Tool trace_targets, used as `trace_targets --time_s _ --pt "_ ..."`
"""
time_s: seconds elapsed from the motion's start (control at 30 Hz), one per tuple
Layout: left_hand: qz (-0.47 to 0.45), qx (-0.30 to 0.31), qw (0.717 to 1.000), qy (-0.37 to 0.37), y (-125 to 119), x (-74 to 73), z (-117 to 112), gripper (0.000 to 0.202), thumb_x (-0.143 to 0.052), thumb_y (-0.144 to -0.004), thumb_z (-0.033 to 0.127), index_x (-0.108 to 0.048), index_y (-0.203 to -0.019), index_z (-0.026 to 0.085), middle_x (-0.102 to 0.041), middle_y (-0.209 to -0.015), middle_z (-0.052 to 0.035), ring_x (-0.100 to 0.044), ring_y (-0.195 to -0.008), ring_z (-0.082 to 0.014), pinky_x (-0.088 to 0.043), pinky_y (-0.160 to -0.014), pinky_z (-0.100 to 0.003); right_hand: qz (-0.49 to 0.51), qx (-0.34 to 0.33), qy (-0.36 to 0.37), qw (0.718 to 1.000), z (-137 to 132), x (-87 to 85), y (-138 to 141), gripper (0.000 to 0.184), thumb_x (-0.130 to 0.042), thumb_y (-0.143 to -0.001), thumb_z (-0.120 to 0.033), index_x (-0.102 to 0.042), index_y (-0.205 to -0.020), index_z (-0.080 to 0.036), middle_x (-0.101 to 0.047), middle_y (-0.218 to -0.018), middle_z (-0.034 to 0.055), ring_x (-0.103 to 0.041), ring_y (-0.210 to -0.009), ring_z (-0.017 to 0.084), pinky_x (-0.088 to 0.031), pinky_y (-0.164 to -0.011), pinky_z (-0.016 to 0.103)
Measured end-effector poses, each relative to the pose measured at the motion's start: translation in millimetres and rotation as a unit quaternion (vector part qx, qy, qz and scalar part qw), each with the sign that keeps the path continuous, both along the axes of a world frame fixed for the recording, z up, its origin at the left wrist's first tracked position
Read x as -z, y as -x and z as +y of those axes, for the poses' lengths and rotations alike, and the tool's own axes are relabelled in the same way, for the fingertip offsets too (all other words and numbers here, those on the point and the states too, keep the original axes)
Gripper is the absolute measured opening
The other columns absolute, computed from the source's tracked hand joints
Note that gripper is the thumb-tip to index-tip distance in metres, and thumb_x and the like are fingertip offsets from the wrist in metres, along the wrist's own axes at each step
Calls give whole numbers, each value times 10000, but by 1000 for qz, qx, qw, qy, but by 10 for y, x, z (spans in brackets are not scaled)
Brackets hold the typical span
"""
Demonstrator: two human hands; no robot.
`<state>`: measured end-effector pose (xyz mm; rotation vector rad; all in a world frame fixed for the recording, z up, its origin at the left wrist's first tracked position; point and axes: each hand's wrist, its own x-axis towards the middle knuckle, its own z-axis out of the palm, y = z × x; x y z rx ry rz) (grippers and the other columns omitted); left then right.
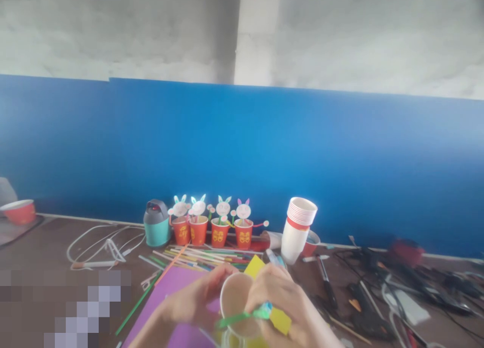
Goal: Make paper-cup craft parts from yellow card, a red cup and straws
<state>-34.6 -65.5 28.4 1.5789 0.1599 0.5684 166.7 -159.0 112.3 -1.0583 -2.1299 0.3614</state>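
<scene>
My left hand (196,297) and my right hand (282,300) both wrap round a paper cup (236,300) low in the middle of the head view, its open mouth turned toward me. A green strip (236,319) lies across the cup's front, with a small blue-green piece (264,310) pinched under my right fingers. A yellow paper piece (280,320) sits by my right hand. Under the hands lies a purple sheet (170,292).
Several red cups with paper rabbits (212,222) stand in a row by the blue wall. A teal container (156,223) is left of them, a stack of paper cups (297,227) right. Coloured sticks (196,257), white cables (106,242) and dark tools (378,282) litter the brown table.
</scene>
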Motion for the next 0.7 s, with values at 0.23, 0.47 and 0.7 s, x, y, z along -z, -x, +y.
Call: trace_targets --time_s 0.23,0.47,0.7 --pt "-15 -29 999 -14 -9 26 -23 661 -825 -577 232 -477 -1139 219 -548 -1095 -47 -518 -1031 -237 -392 -858 -335 -9 5 -38 999 98 112 14 342 -470 -638 50 -575 -776 -246 -649 -762 -23 -580 -797 165 -421 -798 313" --pt "1 -91 996 -20 -139 0 -101 813 -832 -564 218 -401 -1253 254 -515 -1169 -59 -501 -1117 -274 -408 -909 -360 -14 122 -46 991 176 253 71 253 -511 -634 -29 -596 -744 -240 -621 -707 -10 -568 -745 186 -409 -725 326" --pt "48 -127 987 -86 -199 21 -172 593 -736 -649 158 -447 -1164 208 -575 -1127 -73 -554 -1062 -259 -443 -883 -344 24 171 12 985 148 288 180 147 -615 -632 -86 -633 -655 -230 -603 -708 -3 -556 -730 186 -430 -704 325"
